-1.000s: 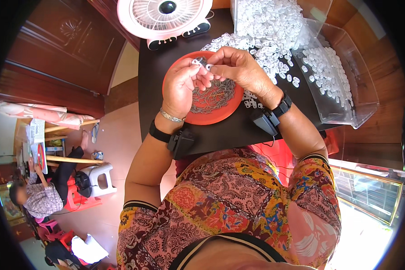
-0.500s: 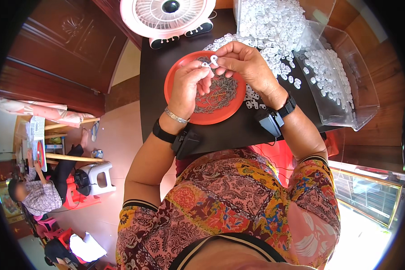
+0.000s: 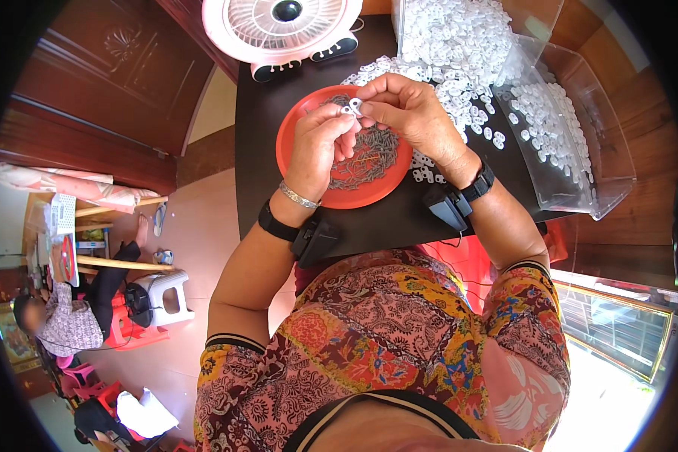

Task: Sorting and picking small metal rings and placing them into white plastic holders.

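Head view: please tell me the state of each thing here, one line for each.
Left hand: fingers pinch the small white part.
Right hand: fingers pinch the same part.
Small white part: held above the plate.
Red plate: holds dark metal pieces.
Clear bin: open, partly filled.
Fan: running or not, unclear.

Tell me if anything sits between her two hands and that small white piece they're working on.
Nothing visible does. The left hand and right hand both pinch the small white plastic piece at their fingertips, above the red plate.
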The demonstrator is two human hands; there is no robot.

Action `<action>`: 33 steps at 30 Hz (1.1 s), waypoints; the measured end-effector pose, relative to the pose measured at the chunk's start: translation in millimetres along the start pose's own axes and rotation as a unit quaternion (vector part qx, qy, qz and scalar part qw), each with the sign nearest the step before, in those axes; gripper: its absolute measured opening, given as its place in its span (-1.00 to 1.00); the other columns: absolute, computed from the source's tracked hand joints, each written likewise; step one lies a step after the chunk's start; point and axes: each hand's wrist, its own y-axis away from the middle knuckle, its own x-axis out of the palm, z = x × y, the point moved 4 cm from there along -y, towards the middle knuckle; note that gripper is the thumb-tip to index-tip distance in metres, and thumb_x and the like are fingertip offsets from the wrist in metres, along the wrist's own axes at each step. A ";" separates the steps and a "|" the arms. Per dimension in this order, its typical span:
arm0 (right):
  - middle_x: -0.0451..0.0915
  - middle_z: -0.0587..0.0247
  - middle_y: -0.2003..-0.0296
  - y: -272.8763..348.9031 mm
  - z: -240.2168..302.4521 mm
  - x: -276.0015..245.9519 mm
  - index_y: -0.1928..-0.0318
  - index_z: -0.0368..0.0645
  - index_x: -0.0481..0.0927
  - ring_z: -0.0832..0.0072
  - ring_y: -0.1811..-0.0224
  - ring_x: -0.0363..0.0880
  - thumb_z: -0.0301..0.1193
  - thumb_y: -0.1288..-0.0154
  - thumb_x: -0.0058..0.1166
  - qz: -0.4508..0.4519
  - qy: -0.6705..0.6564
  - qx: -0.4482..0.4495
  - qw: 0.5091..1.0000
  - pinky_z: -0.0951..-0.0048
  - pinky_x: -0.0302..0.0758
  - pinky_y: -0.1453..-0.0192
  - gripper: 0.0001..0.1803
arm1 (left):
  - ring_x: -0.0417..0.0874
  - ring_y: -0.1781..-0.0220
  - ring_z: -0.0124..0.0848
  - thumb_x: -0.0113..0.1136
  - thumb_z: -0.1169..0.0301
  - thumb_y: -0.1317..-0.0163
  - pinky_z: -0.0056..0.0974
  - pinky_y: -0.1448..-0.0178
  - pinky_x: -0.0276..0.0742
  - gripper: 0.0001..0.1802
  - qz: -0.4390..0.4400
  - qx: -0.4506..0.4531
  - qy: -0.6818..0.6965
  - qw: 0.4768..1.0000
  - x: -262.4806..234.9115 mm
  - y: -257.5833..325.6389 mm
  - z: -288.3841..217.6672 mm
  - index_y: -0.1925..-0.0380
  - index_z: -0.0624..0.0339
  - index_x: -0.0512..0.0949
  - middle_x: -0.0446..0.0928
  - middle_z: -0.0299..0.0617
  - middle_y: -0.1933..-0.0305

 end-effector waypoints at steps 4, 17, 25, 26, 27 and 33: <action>0.62 0.30 0.35 0.8 0.9 1.0 0.15 -0.31 0.55 0.66 0.30 0.56 -0.56 -0.25 0.13 0.012 0.016 -0.004 1.000 0.60 0.52 0.16 -0.84 | 0.39 0.64 -0.61 0.02 0.34 -0.22 -0.52 0.55 0.21 -0.78 -0.003 0.010 0.005 1.000 0.0 0.3 1.8 0.50 0.22 0.53 0.45 -0.36 0.62; 0.66 0.27 0.37 5.9 3.3 13.4 0.17 -0.28 0.55 0.64 0.27 0.60 -0.59 -0.15 0.18 0.004 0.085 -0.055 0.995 0.53 0.54 0.09 -0.79 | 0.49 0.56 -0.51 -0.02 0.30 -0.28 -0.47 0.46 0.31 -0.73 0.010 -0.013 0.049 0.999 -3.5 0.8 4.8 0.32 0.31 0.53 0.52 -0.23 0.52; 0.66 0.27 0.37 6.9 8.8 13.1 0.18 -0.25 0.59 0.62 0.31 0.62 -0.55 -0.10 0.21 -0.011 0.180 -0.080 0.980 0.54 0.55 0.14 -0.77 | 0.49 0.56 -0.51 -0.07 0.27 -0.30 -0.47 0.45 0.33 -0.73 0.016 -0.026 0.049 0.998 -3.0 -0.2 6.7 0.39 0.25 0.49 0.55 -0.19 0.50; 0.66 0.27 0.37 6.6 7.7 12.7 0.18 -0.25 0.59 0.62 0.31 0.62 -0.55 -0.10 0.21 -0.011 0.180 -0.080 0.980 0.54 0.55 0.14 -0.77 | 0.49 0.56 -0.51 -0.07 0.27 -0.30 -0.47 0.45 0.33 -0.73 0.016 -0.026 0.050 0.998 -3.0 -0.6 7.2 0.39 0.25 0.49 0.55 -0.19 0.50; 0.67 0.26 0.36 6.1 6.4 12.1 0.17 -0.25 0.59 0.61 0.31 0.62 -0.54 -0.11 0.21 -0.014 0.190 -0.089 0.978 0.54 0.56 0.15 -0.77 | 0.49 0.56 -0.51 -0.07 0.27 -0.30 -0.47 0.45 0.33 -0.73 0.017 -0.023 0.047 0.998 -3.1 -1.3 7.7 0.38 0.25 0.49 0.55 -0.18 0.50; 0.65 0.36 0.30 7.4 8.6 12.6 0.13 -0.25 0.57 0.69 0.35 0.57 -0.54 -0.13 0.24 -0.016 0.245 -0.101 0.964 0.60 0.53 0.22 -0.74 | 0.48 0.57 -0.52 -0.04 0.27 -0.28 -0.48 0.48 0.32 -0.71 0.010 -0.013 0.046 0.999 -1.7 -0.2 5.2 0.41 0.27 0.52 0.54 -0.20 0.53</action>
